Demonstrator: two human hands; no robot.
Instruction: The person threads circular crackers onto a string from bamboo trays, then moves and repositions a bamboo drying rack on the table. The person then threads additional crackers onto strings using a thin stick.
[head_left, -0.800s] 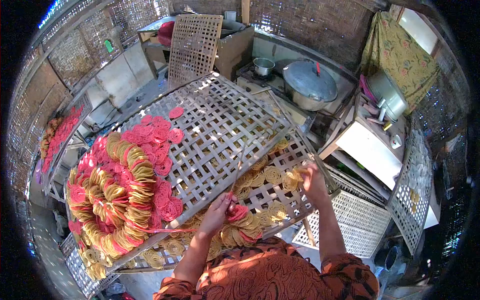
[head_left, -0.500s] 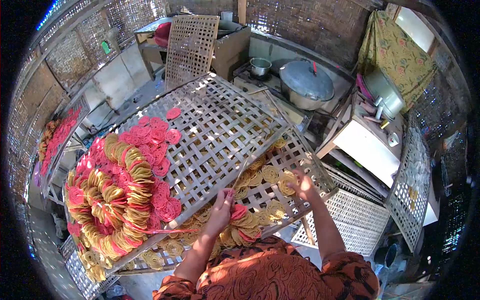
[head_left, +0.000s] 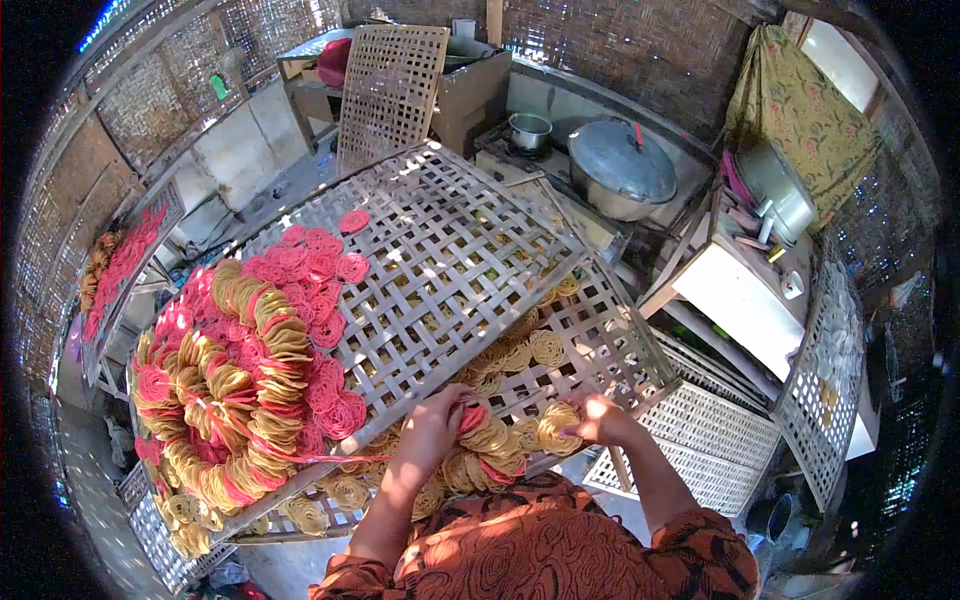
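Lattice trays (head_left: 430, 270) bear pink and yellow discs (head_left: 280, 340). Right hand (head_left: 598, 418), now nearer the body, pinches a yellow disc (head_left: 555, 428) over the near tray edge, thus closer to the left hand (head_left: 430, 430), whose grip beside a pink disc (head_left: 472, 417) cannot be told.

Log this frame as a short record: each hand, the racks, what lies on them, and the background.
Left hand: beside a row of yellow and pink discs, fingers curled; grip unclear
Right hand: fingers on a yellow disc
Upper rack: open lattice, tilted in view, overlapping the lower one
On upper rack: loose pink discs and a coiled row of mostly yellow discs
Lower rack: more yellow discs on it
Background: lidded pot, smaller open pot, patterned cloth
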